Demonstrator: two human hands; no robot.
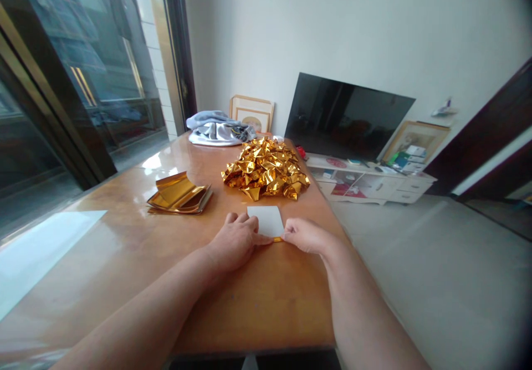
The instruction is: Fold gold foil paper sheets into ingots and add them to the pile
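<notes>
White-faced paper sheet, a gold strip along its near edge, lies flat on the brown table, the gold foil pile just beyond, the table's right edge near and its surface running on leftward. The left hand, partly curled, touches the strip's left end; the right hand, curled inward, touches its right end, whether pinching or pressing cannot be told.

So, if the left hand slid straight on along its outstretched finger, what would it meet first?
Probably the right hand; the left hand has its finger aimed there along the gold edge of the paper, though depth is hard to judge.
</notes>
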